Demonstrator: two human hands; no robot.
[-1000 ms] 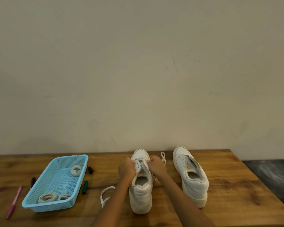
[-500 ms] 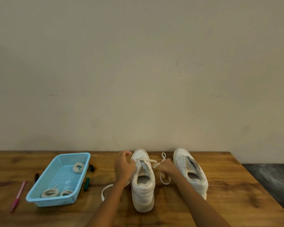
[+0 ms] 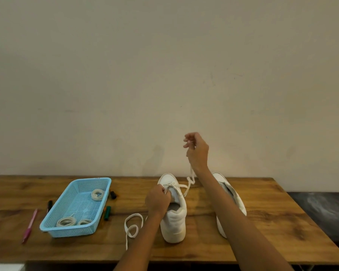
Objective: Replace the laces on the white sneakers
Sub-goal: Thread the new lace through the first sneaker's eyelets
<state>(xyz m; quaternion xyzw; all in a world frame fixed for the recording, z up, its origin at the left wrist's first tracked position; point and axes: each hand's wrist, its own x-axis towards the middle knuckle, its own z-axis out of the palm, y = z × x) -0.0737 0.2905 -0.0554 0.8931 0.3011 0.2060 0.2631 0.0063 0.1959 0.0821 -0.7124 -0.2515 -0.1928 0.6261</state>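
Observation:
Two white sneakers stand heel-toward-me on the wooden table (image 3: pixel 204 249). My left hand (image 3: pixel 158 200) grips the left sneaker (image 3: pixel 174 218) at its tongue and upper eyelets. My right hand (image 3: pixel 196 151) is raised well above the table and pinches a white lace (image 3: pixel 190 178), which runs down from it to the sneaker's front eyelets. The lace's other end (image 3: pixel 132 227) lies looped on the table left of that sneaker. The right sneaker (image 3: pixel 233 198) has no lace, and my right forearm hides part of it.
A light blue basket (image 3: pixel 106 182) at the left holds three coiled laces (image 3: pixel 97 194). A pink pen (image 3: pixel 30 224), a black marker (image 3: pixel 49 204) and a green marker (image 3: pixel 107 212) lie around it. The wall stands just behind the table; the table's right edge drops to a dark floor.
My right hand has risen from beside the sneaker to high above it, drawing the lace up through the eyelets. My left hand shifted onto the tongue.

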